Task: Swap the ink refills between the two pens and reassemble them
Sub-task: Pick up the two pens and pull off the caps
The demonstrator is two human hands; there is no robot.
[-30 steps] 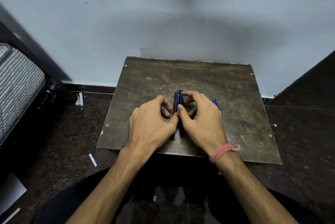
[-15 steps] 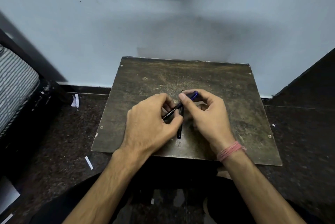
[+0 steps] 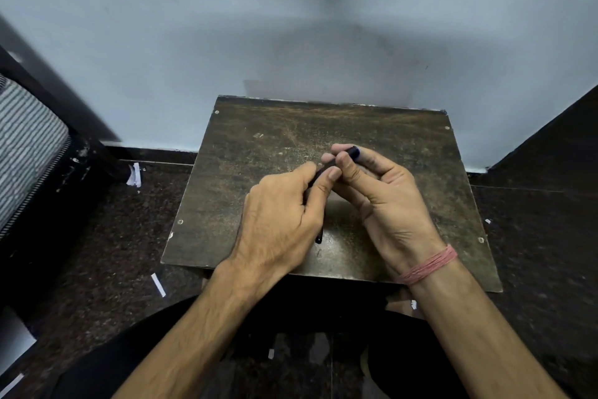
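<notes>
A dark blue pen (image 3: 351, 153) is held above the worn wooden board (image 3: 265, 153) between both hands. My right hand (image 3: 385, 201) pinches its upper end with thumb and fingers, and the blue tip pokes out past them. My left hand (image 3: 281, 220) grips the lower part of the same pen, which its fingers mostly hide. The second pen (image 3: 319, 237) lies on the board under my left hand, with only its near end showing.
The board rests low on a dark speckled floor (image 3: 97, 253), close to a pale blue wall (image 3: 291, 26). A striped mattress (image 3: 26, 140) is at the left. Scraps of white paper (image 3: 158, 284) lie on the floor. A dark panel (image 3: 550, 140) stands at the right.
Both hands have lifted one pen off the board and raised it, tilted up to the right. The other pen stays lying on the board. The view has shifted slightly.
</notes>
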